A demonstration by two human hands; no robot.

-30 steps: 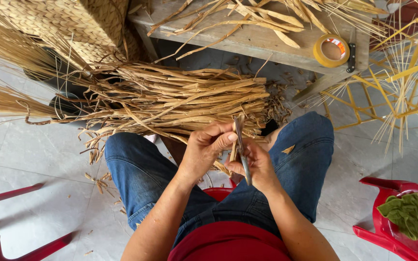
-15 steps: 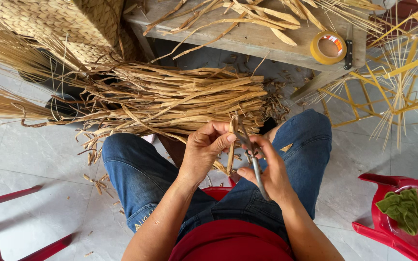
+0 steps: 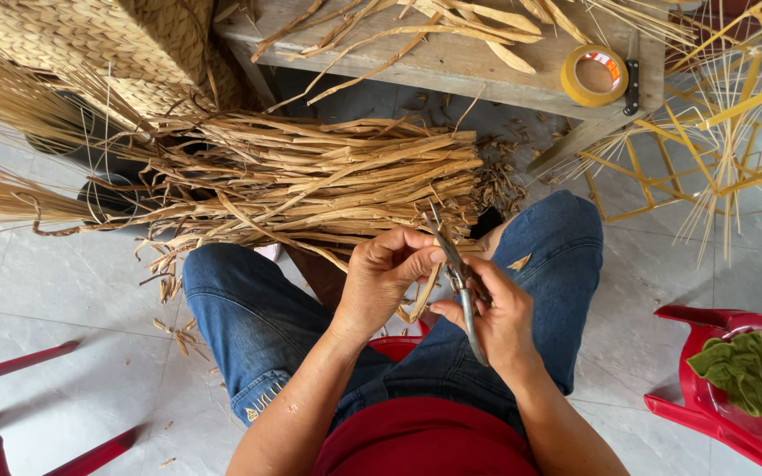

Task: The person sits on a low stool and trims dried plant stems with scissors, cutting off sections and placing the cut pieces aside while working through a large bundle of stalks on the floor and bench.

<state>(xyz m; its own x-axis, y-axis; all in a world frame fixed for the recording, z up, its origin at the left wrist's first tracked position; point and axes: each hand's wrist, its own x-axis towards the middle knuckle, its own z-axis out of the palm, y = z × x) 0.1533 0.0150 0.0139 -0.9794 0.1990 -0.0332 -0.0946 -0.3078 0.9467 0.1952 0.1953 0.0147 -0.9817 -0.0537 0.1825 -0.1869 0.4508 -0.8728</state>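
The floor (image 3: pixel 37 291) was pale tile, littered with dry scraps. A weathered wooden counter (image 3: pixel 451 62) stood ahead, strewn with loose dried leaf strips, and one roll of yellow tape (image 3: pixel 594 76) sat near its right end. Woven straw work (image 3: pixel 90 44) rose at the upper left, and a yellow wire frame (image 3: pixel 716 132) stood at the right. One red plastic chair (image 3: pixel 734 414) at the lower right carried a green cloth (image 3: pixel 735 370); part of another red chair (image 3: pixel 11 414) showed at the lower left.

One big bundle of dried leaf strips (image 3: pixel 328 181) lay across the floor just beyond the person's knees, in blue jeans.

The left hand (image 3: pixel 385 278) was curled, its thumb and fingers pinching a single dry strip (image 3: pixel 425 295) held over the lap. The right hand (image 3: pixel 496 313) was wrapped around the handle of one pair of metal shears (image 3: pixel 460 282), its blades pointing up and meeting the strip beside the left fingertips. Whether the blades were parted could not be told.
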